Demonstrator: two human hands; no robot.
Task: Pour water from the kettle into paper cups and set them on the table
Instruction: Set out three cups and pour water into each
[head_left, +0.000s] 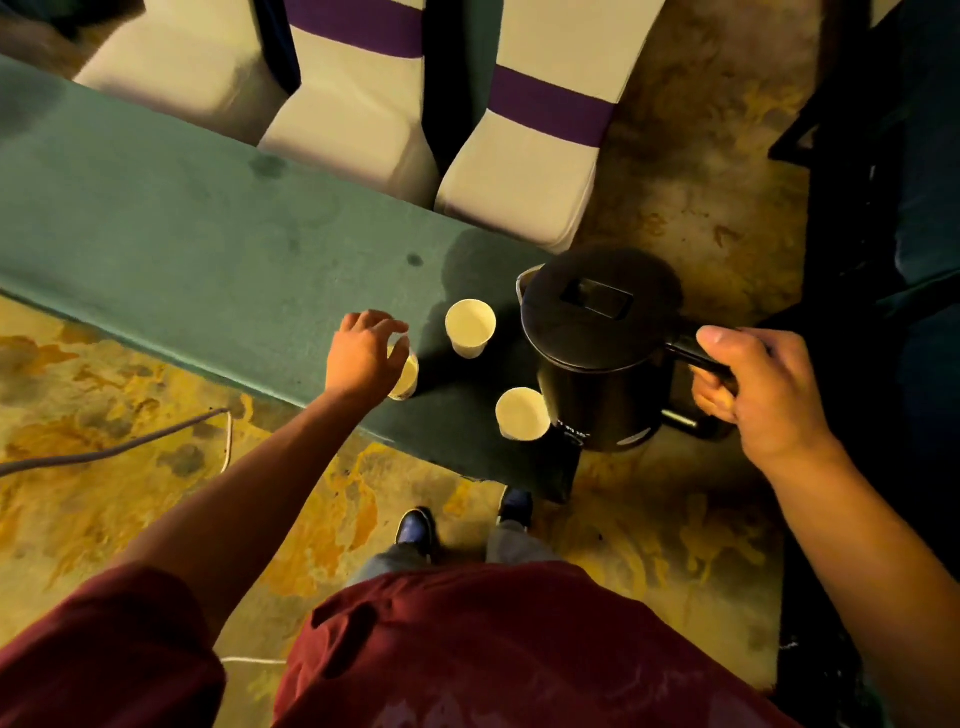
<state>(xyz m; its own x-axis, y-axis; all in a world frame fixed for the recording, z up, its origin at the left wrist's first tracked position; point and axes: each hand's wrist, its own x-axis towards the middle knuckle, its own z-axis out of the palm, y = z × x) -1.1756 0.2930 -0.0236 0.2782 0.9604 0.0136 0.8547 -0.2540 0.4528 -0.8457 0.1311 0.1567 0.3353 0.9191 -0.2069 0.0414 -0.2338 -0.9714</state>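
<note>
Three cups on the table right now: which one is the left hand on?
The leftmost paper cup, near the table's front edge. The left hand covers its rim from above; the middle cup and the cup by the kettle stand untouched.

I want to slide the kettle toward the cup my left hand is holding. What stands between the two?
In the head view, one paper cup stands upright on the green tablecloth, between the kettle and the cup that the left hand holds.

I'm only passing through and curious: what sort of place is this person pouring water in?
Probably a banquet or meeting hall. A long narrow table has a green cloth, a row of chairs wears white covers with purple bands, and the floor is patterned carpet. Paper cups and a kettle suggest setting up.
</note>
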